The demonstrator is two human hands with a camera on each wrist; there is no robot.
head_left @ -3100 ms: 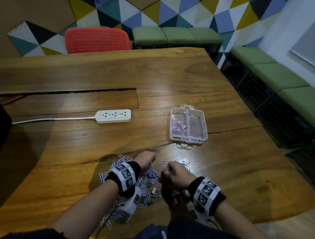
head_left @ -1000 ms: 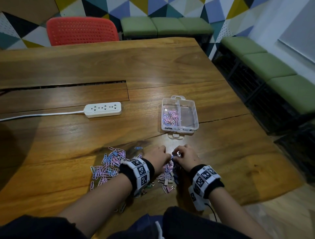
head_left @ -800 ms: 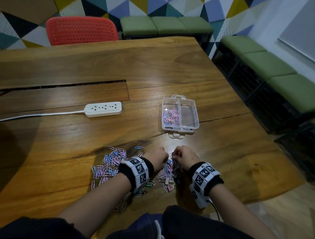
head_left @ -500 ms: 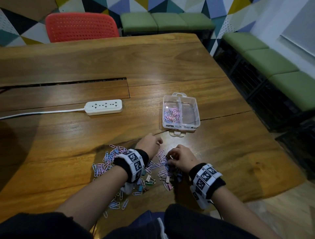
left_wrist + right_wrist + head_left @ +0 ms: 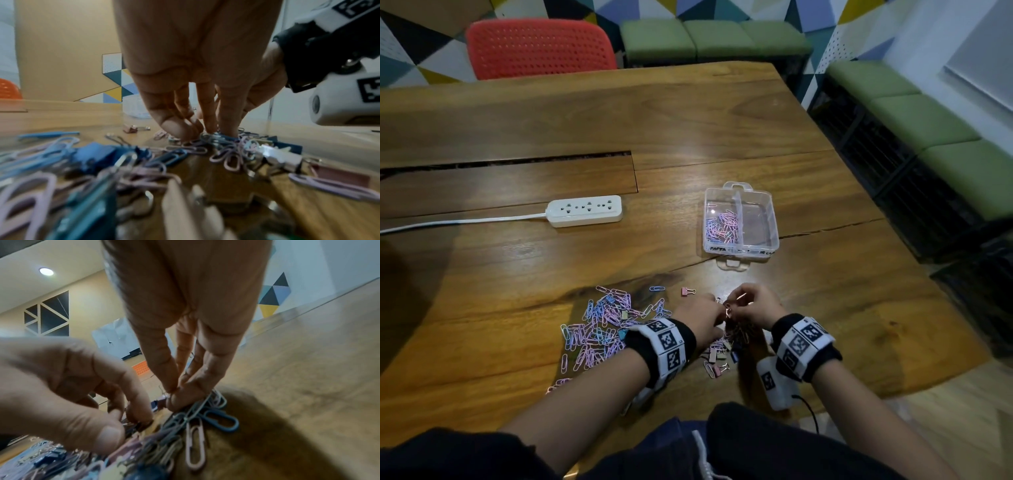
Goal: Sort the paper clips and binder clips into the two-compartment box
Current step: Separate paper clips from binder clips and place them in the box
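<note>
At lower centre of the head view we see both hands meeting over a pile of clips (image 5: 599, 329) on the table (image 5: 517, 260). The right hand (image 5: 753, 308) has fingers (image 5: 174, 395) pinched on a bunch of paper clips (image 5: 197, 415); the left hand (image 5: 698, 318) pinches into the pile, its catch hidden. The box (image 5: 739, 219), centre right, has paper clips in its left compartment.

Item one, as I see it from the head camera: clear plastic two-compartment box (image 5: 741, 219), near wall carrying a printed strip; I read "PAFTA" at its left end, the remainder too blurred. Item two: black-and-white square marker codes on both wristbands (image 5: 667, 346), no legible characters.
</note>
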